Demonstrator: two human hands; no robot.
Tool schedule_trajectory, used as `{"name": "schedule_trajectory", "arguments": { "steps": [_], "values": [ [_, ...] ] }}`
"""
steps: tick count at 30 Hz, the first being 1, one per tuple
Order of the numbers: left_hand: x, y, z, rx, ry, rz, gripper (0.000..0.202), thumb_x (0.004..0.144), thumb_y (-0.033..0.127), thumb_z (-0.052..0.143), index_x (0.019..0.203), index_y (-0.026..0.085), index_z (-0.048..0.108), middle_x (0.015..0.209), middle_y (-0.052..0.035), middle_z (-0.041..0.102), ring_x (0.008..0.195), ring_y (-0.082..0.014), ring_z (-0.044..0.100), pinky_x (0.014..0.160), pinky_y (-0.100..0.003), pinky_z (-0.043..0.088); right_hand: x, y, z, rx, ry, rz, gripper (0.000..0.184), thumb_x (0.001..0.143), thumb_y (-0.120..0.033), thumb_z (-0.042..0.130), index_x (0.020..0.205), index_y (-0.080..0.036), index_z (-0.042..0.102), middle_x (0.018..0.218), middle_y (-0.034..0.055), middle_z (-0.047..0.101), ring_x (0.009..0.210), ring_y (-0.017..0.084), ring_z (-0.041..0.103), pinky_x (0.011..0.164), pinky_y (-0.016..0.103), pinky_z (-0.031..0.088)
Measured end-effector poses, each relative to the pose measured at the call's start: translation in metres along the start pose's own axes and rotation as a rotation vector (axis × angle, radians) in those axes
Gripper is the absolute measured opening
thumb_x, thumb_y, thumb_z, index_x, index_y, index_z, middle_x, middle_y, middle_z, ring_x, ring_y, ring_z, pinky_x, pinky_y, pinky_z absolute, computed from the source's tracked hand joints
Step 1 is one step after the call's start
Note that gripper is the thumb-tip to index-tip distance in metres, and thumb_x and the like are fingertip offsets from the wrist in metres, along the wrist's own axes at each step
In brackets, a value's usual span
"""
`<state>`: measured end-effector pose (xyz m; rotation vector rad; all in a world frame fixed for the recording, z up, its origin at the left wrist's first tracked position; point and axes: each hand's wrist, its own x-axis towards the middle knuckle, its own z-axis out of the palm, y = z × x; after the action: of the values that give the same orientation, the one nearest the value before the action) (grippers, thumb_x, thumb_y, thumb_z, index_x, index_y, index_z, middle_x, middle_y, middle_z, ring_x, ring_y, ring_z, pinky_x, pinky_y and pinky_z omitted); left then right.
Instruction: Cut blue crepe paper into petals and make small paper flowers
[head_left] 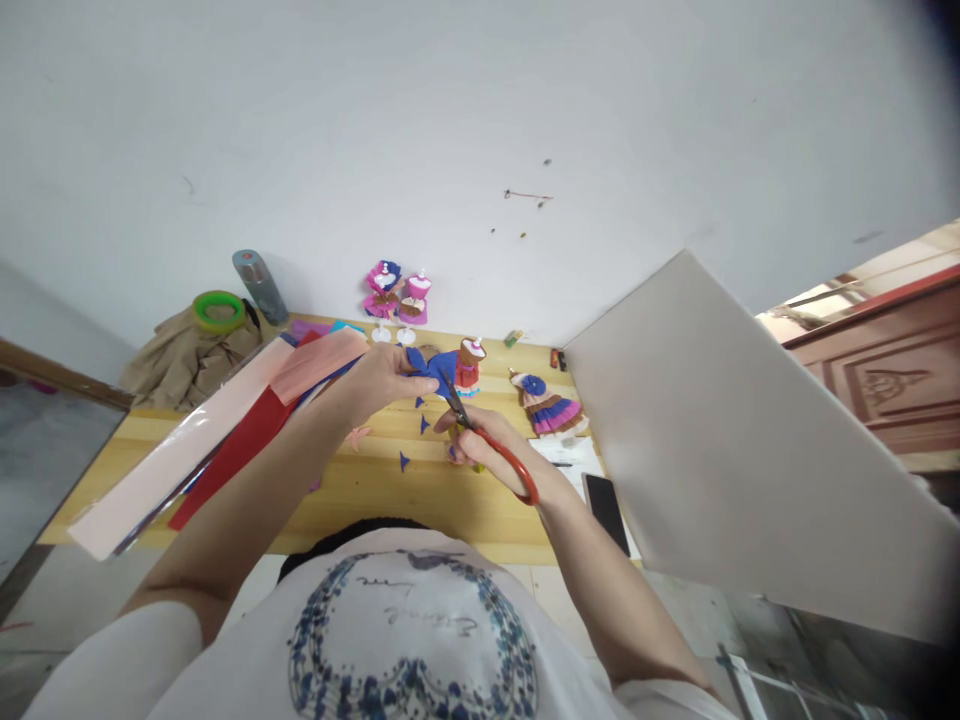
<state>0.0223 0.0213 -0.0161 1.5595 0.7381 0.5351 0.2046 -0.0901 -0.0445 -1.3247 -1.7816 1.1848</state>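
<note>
Pinched in my left hand (pixel 385 380) is a piece of blue crepe paper (pixel 444 370), held up over the table. My right hand (pixel 491 440) grips a pair of scissors (pixel 510 462) with red-orange handles. Their blades reach up to the lower right edge of the blue paper; whether they are cutting I cannot tell. Small blue scraps (pixel 405 461) lie on the table below my hands. Just behind the paper stands a small dress form (pixel 470 368) in a brown and red paper dress.
Long sheets of crepe paper (pixel 232 460) lie at the left. Two dressed mini forms (pixel 412 300) and a flask (pixel 259 285) stand by the wall. A ruffled paper dress (pixel 551 405), a phone (pixel 606 512) and a white panel (pixel 720 430) are at the right.
</note>
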Motion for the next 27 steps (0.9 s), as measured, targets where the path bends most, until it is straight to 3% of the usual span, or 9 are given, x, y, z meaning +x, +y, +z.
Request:
{"name": "schedule_trajectory", "arguments": {
  "steps": [6, 13, 27],
  "values": [
    [0.0001, 0.0024, -0.0006, 0.013, 0.003, -0.004, 0.010, 0.062, 0.024, 0.070, 0.063, 0.014, 0.068, 0.061, 0.0022, 0.061, 0.061, -0.0111, 0.052, 0.063, -0.024, 0.042, 0.0009, 0.0047, 0.0002, -0.017, 0.014, 0.004, 0.067, 0.086, -0.079, 0.035, 0.088, -0.016, 0.058, 0.067, 0.0011, 0.051, 0.061, 0.014, 0.048, 0.055, 0.026, 0.040],
    [-0.0001, 0.0003, 0.0000, -0.001, 0.010, 0.010, 0.011, 0.063, 0.024, 0.069, 0.067, 0.014, 0.071, 0.067, -0.0001, 0.067, 0.065, -0.0141, 0.057, 0.067, -0.027, 0.046, 0.0014, 0.0040, -0.0008, -0.033, 0.020, -0.009, 0.067, 0.086, -0.078, 0.035, 0.088, -0.016, 0.059, 0.064, 0.0005, 0.050, 0.059, 0.014, 0.047, 0.054, 0.026, 0.040],
    [0.0000, 0.0000, 0.0001, 0.090, 0.014, 0.033, 0.015, 0.065, 0.028, 0.067, 0.066, 0.014, 0.069, 0.062, 0.0006, 0.060, 0.063, -0.0131, 0.051, 0.060, -0.025, 0.042, 0.0030, 0.0006, -0.0031, -0.064, 0.024, -0.009, 0.065, 0.086, -0.076, 0.038, 0.081, -0.015, 0.060, 0.060, -0.0020, 0.044, 0.054, 0.011, 0.041, 0.050, 0.024, 0.035]
  ]
}}
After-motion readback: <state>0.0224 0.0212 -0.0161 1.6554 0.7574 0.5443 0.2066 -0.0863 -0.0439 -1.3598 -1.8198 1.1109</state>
